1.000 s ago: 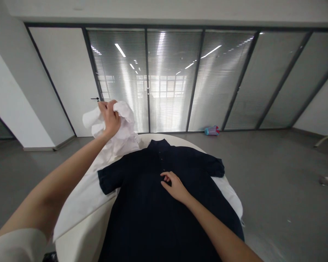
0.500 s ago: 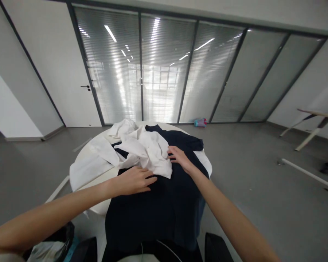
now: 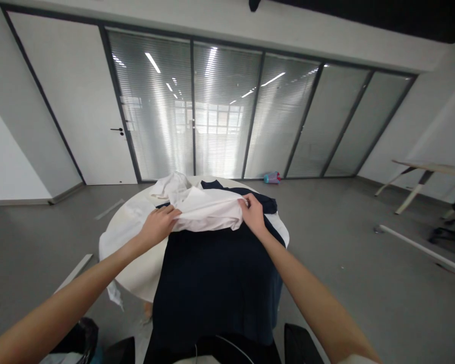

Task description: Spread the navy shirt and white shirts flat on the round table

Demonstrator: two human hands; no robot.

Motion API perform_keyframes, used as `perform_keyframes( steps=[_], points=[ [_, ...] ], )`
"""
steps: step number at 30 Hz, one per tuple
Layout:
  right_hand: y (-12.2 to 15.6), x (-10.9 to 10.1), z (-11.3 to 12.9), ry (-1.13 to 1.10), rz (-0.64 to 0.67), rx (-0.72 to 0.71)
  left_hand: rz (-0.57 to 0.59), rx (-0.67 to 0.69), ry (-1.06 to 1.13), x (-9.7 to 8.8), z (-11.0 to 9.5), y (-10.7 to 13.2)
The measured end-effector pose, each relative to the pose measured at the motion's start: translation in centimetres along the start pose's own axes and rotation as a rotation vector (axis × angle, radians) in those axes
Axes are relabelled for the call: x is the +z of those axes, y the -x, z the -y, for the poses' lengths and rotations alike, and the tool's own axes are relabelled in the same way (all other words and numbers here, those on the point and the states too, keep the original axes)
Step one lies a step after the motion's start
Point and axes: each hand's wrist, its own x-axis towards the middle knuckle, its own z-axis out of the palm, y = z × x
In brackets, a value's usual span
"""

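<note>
With fingers (image 3: 252, 201) bent and closed on fabric, gripping a thin, creased, white cloth piece (image 3: 208, 205) stretched between the left hand (image 3: 159, 222) and the right hand (image 3: 255, 215). Lying directly between the two sets of fingers; running its long axis left to right, rising slightly in view at the right-hand end, and presenting about equal nearness to both hands. Draping a wavy near edge toward the wearer. Hiding the left thumb, and leaving the exact contact under the folds hard to make out.

Overlying a dark navy, collared fabric shirt (image 3: 216, 283), covering its chest area and obscuring much of its left-hand side in view. Extending, in the case of the shirt, from the collar (image 3: 211, 185) at the far side toward the wearer; merging with black shapes (image 3: 263, 351) at the bottom, leaving the hem unclear.

Resting, beneath the shirt, on a round, cream-white table (image 3: 140, 278), also bearing flat white fabric (image 3: 123, 230) at left. Adjoining, beyond the left hand, crumpled white fabric (image 3: 172, 184); showing no clear boundary with the held piece.

Facing, farther off, a small blue-and-pink object (image 3: 272, 178), too small to identify, and a dark-framed glass partition (image 3: 227, 111) with slatted blinds (image 3: 159, 131).
</note>
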Motion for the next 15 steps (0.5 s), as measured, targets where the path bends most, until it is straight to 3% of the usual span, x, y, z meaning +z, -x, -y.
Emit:
perform_keyframes(
  steps=[2, 4, 8, 11, 12, 15],
  points=[
    [-0.5, -0.9, -0.2, -0.015, -0.089, -0.025, -0.102, 0.042, 0.041, -1.5, -0.1, 0.2],
    [-0.2, -1.8, -0.8, -0.013, -0.065, -0.054, -0.108, 0.139, 0.159, -3.2, -0.8, 0.8],
    [2.1, -3.2, -2.9, 0.043, 0.250, -0.076, -0.079, 0.259, 0.616, -7.7, -4.0, 3.7],
    [4.3, -3.7, -4.4, 0.092, 0.356, -0.035, -0.071, 0.446, 1.069, -11.5, -7.2, 6.3],
    [4.9, -3.7, -4.7, 0.095, 0.356, -0.021, -0.037, 0.548, 1.198, -12.5, -8.2, 6.9],
    [6.1, -3.4, -5.1, 0.080, 0.340, 0.022, 0.241, 0.784, 1.367, -14.5, -10.5, 7.9]
  ],
)
